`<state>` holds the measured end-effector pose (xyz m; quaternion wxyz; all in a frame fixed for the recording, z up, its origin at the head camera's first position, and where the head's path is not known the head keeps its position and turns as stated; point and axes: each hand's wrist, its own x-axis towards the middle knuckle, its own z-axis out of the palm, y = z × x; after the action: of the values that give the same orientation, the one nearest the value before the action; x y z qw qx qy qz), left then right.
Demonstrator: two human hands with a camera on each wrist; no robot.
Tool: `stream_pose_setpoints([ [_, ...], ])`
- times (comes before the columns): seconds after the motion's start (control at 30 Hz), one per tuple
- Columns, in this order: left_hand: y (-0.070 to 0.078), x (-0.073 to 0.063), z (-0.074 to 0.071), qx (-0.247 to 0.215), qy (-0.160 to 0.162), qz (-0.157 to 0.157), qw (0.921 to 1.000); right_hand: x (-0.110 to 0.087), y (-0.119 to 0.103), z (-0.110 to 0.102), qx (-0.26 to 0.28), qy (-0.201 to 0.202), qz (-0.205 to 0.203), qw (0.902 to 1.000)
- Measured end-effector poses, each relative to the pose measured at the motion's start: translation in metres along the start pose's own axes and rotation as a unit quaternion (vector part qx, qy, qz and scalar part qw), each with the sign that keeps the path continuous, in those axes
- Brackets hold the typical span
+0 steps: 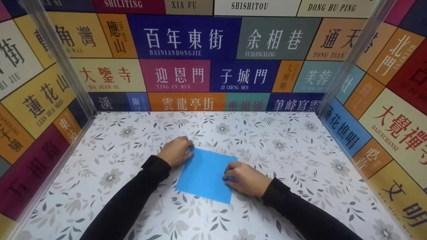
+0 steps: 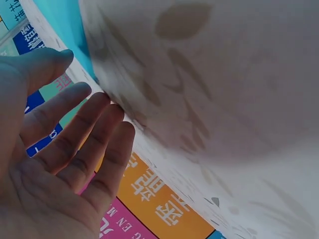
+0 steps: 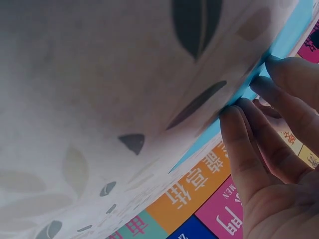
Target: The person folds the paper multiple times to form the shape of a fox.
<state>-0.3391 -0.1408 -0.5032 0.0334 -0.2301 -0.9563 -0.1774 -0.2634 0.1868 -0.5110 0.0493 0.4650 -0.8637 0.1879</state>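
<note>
A square sheet of bright blue paper (image 1: 205, 175) lies flat on the patterned tabletop, turned slightly askew. My left hand (image 1: 176, 151) is at its upper left corner. In the left wrist view the thumb stands apart from the loosely bent fingers, and the fingertips are close to the blue paper (image 2: 75, 30). My right hand (image 1: 248, 178) rests at the sheet's right edge and covers part of it. Seen from the right wrist, its thumb and fingertips touch down along the edge of the blue paper (image 3: 294, 30), with the fingers only slightly bent.
The white tabletop (image 1: 133, 206) carries a grey leaf and flower print. Colourful panels with Chinese place names (image 1: 183, 38) wall it in at the back and both sides. Transparent strips (image 1: 353, 46) run up the two back corners.
</note>
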Motion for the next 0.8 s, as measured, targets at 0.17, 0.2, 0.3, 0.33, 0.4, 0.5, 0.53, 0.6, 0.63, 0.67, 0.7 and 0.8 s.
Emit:
stream_pose_setpoints([
  [0.17, -0.002, 0.003, 0.001, 0.014, 0.001, -0.017, 0.9998, 0.0, 0.0, 0.002, 0.001, -0.003, -0.003, 1.0],
  [0.2, -0.001, 0.004, 0.001, 0.014, 0.002, -0.017, 0.9998, 0.0, 0.0, 0.001, 0.001, -0.003, 0.0, 1.0],
  [0.3, 0.001, 0.008, 0.001, 0.017, 0.0, -0.015, 0.9998, -0.001, 0.001, 0.001, -0.001, 0.0, 0.004, 1.0],
  [0.33, 0.001, 0.01, 0.001, 0.018, 0.001, -0.015, 0.9997, -0.002, 0.001, 0.001, -0.002, 0.003, 0.002, 1.0],
  [0.4, 0.003, 0.011, 0.001, 0.019, -0.002, -0.019, 0.9996, -0.002, 0.001, 0.0, -0.003, 0.004, -0.002, 1.0],
  [0.5, 0.004, 0.012, 0.001, 0.018, 0.0, -0.021, 0.9996, -0.003, 0.001, 0.0, -0.004, 0.008, -0.011, 0.9999],
  [0.53, 0.005, 0.012, 0.001, 0.016, 0.004, -0.02, 0.9997, -0.003, 0.002, 0.0, -0.006, 0.01, -0.012, 0.9999],
  [0.6, 0.006, 0.012, 0.001, 0.011, 0.011, -0.015, 0.9998, -0.003, 0.002, 0.0, -0.006, 0.015, -0.013, 0.9998],
  [0.63, 0.007, 0.012, 0.001, 0.01, 0.013, -0.013, 0.9998, -0.004, 0.002, 0.0, -0.007, 0.017, -0.013, 0.9997],
  [0.67, 0.007, 0.012, 0.001, 0.008, 0.016, -0.012, 0.9998, -0.004, 0.002, -0.001, -0.007, 0.019, -0.014, 0.9997],
  [0.7, 0.008, 0.011, 0.001, 0.007, 0.019, -0.012, 0.9997, -0.004, 0.002, -0.001, -0.007, 0.02, -0.015, 0.9997],
  [0.8, 0.009, 0.011, 0.002, 0.006, 0.019, -0.016, 0.9997, -0.003, 0.002, -0.001, -0.006, 0.02, -0.017, 0.9996],
])
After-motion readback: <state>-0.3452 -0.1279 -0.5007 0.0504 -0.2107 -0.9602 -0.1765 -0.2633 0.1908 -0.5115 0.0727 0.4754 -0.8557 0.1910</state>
